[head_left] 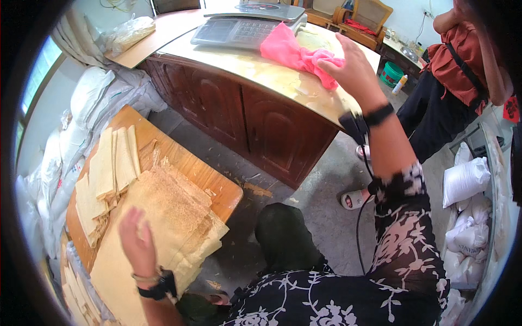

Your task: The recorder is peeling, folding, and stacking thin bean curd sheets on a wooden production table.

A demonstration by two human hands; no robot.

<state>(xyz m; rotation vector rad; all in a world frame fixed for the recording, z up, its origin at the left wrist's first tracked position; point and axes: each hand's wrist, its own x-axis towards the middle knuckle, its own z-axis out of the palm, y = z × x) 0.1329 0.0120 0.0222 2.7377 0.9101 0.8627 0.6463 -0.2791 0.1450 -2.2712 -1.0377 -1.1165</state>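
My right hand [356, 70] reaches over the cabinet top with fingers stretched and the thumb apart. Its thumb overlaps a crumpled pink cloth [285, 48]; whether they touch I cannot tell. Just behind the cloth stands a grey weighing scale [220, 33]. Low on the left, my left hand [138, 239] is over a stack of thin, yellowish-brown sheets [163, 217], its fingers slightly blurred but extended and holding nothing. Folded strips [117, 157] of the same sheet material lie beside the stack on a wooden table [220, 190].
A dark brown cabinet [272, 130] with a pale top stands ahead. White sacks [92, 98] are piled along the left wall, and more white bags [466, 179] fill a rack at right. Another person [462, 65] stands at right near a green bucket [391, 74]. Scraps lie on the floor.
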